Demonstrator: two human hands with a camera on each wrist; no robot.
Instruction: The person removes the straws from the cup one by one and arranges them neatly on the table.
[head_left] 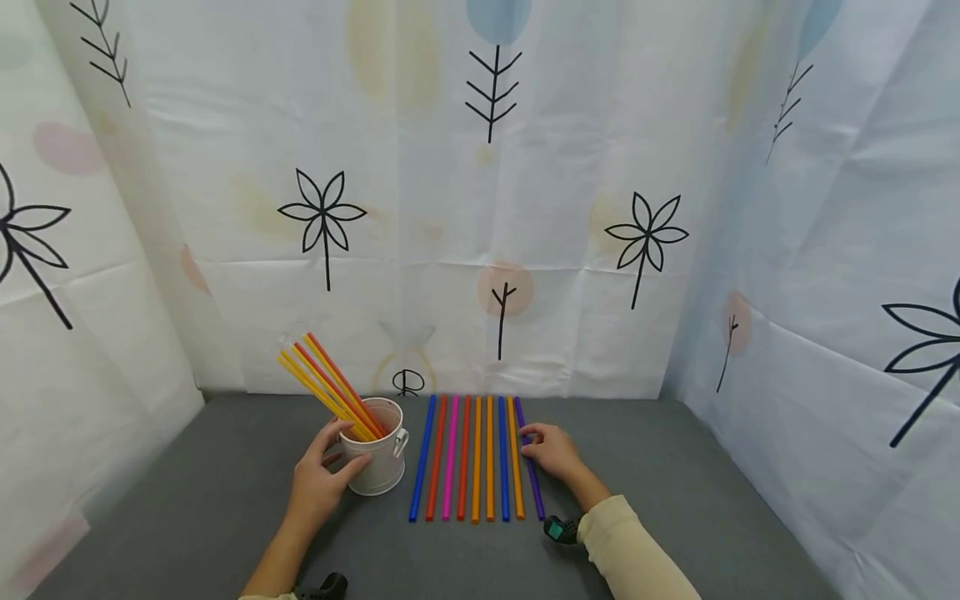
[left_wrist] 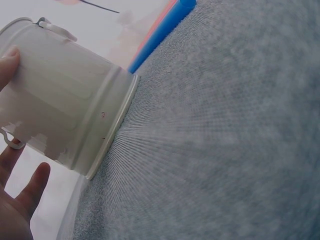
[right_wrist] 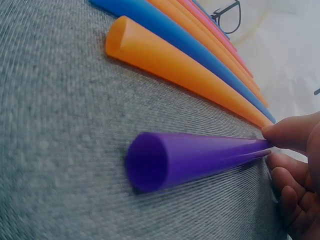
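Note:
A small white metal bucket (head_left: 375, 475) stands on the table, with several yellow and red-orange drinking straws (head_left: 330, 379) leaning out of it to the left. My left hand (head_left: 318, 479) holds the bucket from its left side, the thumb on the front wall and the fingers round the far side; the left wrist view shows a fingertip by the bucket's handle loop (left_wrist: 12, 142). At the right end of a row of straws, my right hand (head_left: 553, 450) pinches a purple straw (right_wrist: 200, 157) between thumb and fingers, toward its far end. The purple straw lies slightly slanted.
Left of the purple straw, several straws lie side by side: blue (head_left: 422, 458), red (head_left: 437, 458), pink (head_left: 451, 458) and orange (head_left: 476, 458) among them. The grey tabletop (head_left: 450, 567) ends at a patterned white curtain (head_left: 555, 333), which also hangs along both sides.

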